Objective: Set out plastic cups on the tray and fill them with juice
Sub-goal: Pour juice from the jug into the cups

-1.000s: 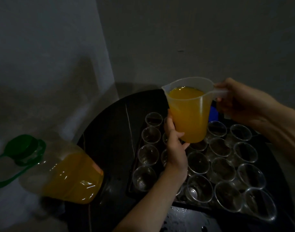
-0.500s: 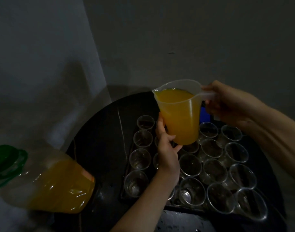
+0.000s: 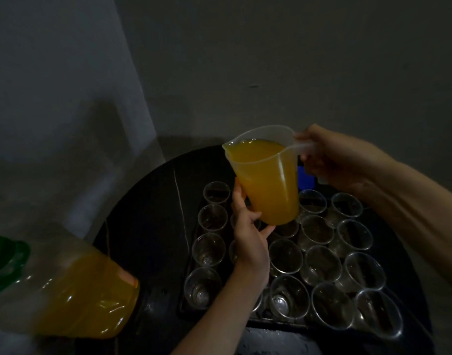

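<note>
A translucent plastic jug [image 3: 267, 183] nearly full of orange juice hangs tilted above the tray, its spout pointing left. My right hand [image 3: 332, 160] grips the jug's handle. My left hand [image 3: 248, 226] cups the jug's lower side and base from below. Under them a dark tray [image 3: 187, 275] holds several empty clear plastic cups [image 3: 208, 249] in rows. The cups under my left hand and the jug are partly hidden. No juice is leaving the spout.
A big clear juice bottle [image 3: 66, 295] with a green cap stands at the near left edge of the round black table [image 3: 148, 226], about a third full. A blue object [image 3: 306, 178] sits behind the jug. Grey walls close in behind and left.
The jug has tipped further to the left, so the juice now reaches the spout. Both hands keep their hold on it. The view has shifted slightly.
</note>
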`<state>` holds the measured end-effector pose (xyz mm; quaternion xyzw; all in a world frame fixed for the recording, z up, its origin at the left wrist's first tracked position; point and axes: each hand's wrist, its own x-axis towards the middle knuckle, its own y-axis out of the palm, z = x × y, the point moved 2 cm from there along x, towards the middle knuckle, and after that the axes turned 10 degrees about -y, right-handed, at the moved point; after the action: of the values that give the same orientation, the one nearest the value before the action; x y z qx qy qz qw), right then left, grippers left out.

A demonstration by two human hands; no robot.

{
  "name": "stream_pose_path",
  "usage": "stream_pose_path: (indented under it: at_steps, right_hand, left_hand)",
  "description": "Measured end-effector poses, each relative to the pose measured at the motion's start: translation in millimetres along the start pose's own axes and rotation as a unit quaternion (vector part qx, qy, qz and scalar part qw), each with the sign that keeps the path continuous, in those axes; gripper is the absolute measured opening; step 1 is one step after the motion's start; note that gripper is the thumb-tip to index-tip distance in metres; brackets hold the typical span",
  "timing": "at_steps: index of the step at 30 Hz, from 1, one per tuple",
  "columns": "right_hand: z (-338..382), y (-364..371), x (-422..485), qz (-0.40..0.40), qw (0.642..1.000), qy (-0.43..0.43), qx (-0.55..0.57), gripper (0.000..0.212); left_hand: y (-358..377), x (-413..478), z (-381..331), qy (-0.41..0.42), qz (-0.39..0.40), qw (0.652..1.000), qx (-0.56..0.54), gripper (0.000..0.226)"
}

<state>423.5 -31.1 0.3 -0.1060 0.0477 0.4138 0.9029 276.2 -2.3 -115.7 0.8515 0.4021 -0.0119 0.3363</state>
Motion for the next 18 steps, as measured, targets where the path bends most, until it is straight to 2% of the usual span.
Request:
stream_pose_path:
  at_steps: [10,18]
  right_hand:
    - [2.6,2.7,0.2,0.003,0.999,0.019,-0.032,0.019]
    - [9.0,9.2,-3.5,-0.005,1.0,0.011,0.003,0.018]
  left_hand:
    - [0.9,-0.7,-0.2,-0.004,-0.007,1.0,-0.014,0.076]
    - [2.2,-0.4,0.1,-0.008,-0.005,1.0,-0.024,0.073]
